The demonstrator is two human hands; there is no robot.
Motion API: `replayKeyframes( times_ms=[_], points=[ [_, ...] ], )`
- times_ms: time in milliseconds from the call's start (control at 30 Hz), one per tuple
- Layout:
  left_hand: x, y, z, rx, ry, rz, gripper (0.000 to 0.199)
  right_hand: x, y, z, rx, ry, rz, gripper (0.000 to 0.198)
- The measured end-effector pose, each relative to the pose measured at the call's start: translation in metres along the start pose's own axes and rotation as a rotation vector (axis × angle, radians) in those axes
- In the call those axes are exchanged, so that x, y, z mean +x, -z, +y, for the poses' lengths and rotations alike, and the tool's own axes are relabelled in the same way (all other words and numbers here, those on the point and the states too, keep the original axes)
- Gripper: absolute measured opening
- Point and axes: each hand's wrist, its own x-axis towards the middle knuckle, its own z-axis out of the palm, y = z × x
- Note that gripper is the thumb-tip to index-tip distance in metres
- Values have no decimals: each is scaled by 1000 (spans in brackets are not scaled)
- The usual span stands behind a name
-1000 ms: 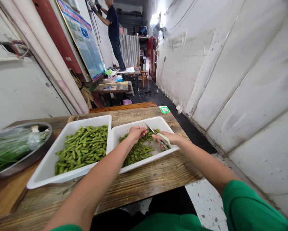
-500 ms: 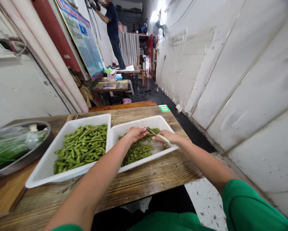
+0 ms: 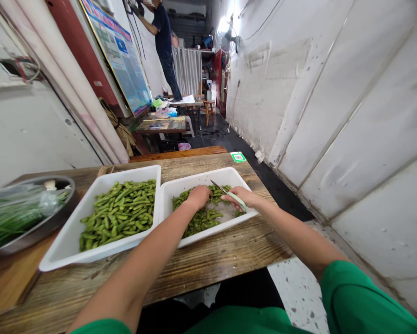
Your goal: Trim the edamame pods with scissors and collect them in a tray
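My right hand (image 3: 242,198) grips a pair of scissors (image 3: 236,200) with pale green handles, their dark blades pointing up and left over the right white tray (image 3: 189,178). In that tray lie green soybean pods (image 3: 201,220), with some bare floor showing near the right. My left hand (image 3: 199,196) reaches down onto the pods, left of the blade tips and apart from them. Its fingers are bent and mostly hidden, so what they touch or hold does not show. A second white tray (image 3: 64,246) on the left holds a fuller heap of pods (image 3: 119,211).
A metal basin (image 3: 72,188) with bagged green vegetables (image 3: 16,211) stands far left on the wooden table (image 3: 222,260). A green code sticker (image 3: 238,157) marks the far corner. Farther back, a person (image 3: 166,51) stands raised beside a wall poster (image 3: 121,51).
My left hand has moved down from the scissor tips into the pods, its fingers turning downward. The scissors stay in my right hand, nearly in place.
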Motion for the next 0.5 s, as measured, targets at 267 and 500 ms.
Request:
replayKeyframes(
  times_ms=[267,500],
  points=[
    [6,17,-3,-360,175,95,23,-2,-3,-7,-11,-34,-18,43],
    [5,13,2,-1156,576,-152,19,-2,-3,-4,-30,-18,-124,46]
  ],
)
